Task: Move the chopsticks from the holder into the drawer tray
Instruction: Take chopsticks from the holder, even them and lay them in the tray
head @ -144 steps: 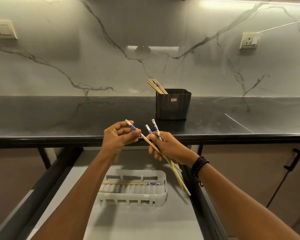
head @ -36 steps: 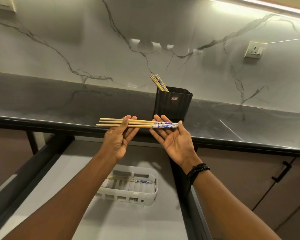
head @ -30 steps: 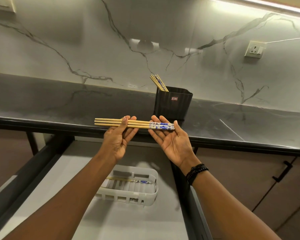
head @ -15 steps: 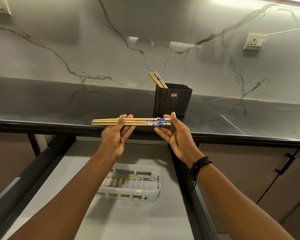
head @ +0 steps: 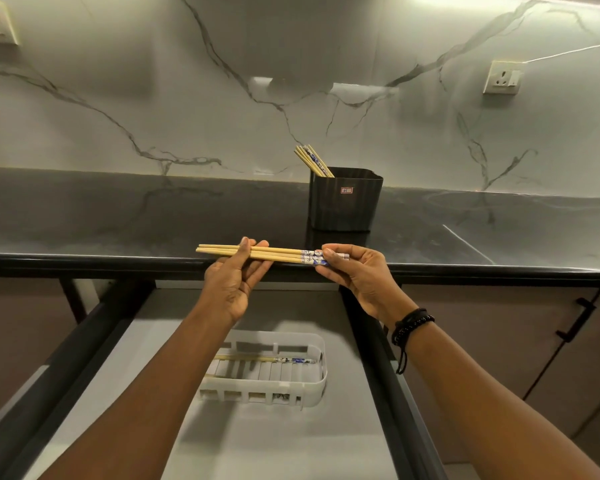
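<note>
Both hands pinched the chopstick bundle [head: 274,255] level, left hand [head: 234,278] at bare ends, right hand [head: 354,271] at patterned; tray [head: 321,372] lay directly below, long axis seemingly parallel.

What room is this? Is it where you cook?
Most likely a home kitchen. A dark countertop runs along a marble-look wall, a black holder of chopsticks stands on it, and an open drawer below has a white tray.

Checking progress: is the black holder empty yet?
No, several chopsticks still stick out of the holder on the counter.
</note>
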Action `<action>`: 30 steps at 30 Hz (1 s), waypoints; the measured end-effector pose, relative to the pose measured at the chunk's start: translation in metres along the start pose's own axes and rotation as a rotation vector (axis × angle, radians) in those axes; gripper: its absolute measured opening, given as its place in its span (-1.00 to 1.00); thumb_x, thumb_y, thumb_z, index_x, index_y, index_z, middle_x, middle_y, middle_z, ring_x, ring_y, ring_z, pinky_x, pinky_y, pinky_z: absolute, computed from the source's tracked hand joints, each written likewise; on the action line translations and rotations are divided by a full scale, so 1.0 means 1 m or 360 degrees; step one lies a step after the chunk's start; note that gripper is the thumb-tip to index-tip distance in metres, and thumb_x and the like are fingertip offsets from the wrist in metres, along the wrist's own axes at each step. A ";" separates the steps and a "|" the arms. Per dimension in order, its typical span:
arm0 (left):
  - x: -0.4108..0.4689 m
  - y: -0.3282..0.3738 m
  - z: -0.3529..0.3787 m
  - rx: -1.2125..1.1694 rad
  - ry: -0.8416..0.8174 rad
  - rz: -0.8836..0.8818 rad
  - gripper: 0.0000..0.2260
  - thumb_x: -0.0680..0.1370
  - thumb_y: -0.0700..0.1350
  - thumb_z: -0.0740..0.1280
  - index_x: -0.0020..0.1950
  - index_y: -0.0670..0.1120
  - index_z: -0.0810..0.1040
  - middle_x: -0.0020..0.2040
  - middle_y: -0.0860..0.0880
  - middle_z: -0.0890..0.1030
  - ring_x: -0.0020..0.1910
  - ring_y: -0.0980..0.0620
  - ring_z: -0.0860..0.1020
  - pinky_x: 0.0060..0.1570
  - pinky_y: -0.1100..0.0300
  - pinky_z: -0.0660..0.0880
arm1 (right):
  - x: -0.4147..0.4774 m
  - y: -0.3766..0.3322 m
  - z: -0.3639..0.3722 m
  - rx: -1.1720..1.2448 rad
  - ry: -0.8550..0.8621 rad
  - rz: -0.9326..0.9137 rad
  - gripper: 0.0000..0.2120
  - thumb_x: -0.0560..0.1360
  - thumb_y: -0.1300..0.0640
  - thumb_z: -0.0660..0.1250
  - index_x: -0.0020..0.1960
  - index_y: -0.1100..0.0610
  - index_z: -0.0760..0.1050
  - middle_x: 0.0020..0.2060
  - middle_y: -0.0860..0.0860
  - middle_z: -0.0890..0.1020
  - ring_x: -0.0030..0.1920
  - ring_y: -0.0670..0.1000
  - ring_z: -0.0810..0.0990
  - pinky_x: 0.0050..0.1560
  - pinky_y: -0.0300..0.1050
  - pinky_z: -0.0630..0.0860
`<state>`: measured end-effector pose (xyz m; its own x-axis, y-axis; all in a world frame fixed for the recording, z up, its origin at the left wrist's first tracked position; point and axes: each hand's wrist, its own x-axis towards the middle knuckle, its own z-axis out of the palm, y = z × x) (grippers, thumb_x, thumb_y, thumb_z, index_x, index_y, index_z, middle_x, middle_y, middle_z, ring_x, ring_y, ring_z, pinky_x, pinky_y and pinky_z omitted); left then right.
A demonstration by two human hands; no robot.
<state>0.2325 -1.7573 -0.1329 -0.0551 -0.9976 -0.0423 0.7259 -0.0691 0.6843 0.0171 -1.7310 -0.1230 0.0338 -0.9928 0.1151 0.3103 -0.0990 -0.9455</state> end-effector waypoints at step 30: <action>0.006 0.016 -0.014 -0.0131 0.0001 0.0028 -0.89 0.59 -0.21 0.29 0.07 -0.22 0.55 -0.08 -0.18 0.72 -0.07 -0.05 0.71 -0.27 0.12 0.64 | -0.003 -0.003 -0.005 0.0769 -0.0359 0.0174 -0.60 0.59 -0.02 0.25 0.29 0.23 0.55 0.29 0.33 0.52 0.27 0.23 0.56 0.15 -0.08 0.60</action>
<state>0.2538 -1.7646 -0.1323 -0.0414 -0.9987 -0.0312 0.7808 -0.0518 0.6227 0.0116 -1.7282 -0.1217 0.2768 -0.9512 0.1364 0.6931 0.0994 -0.7139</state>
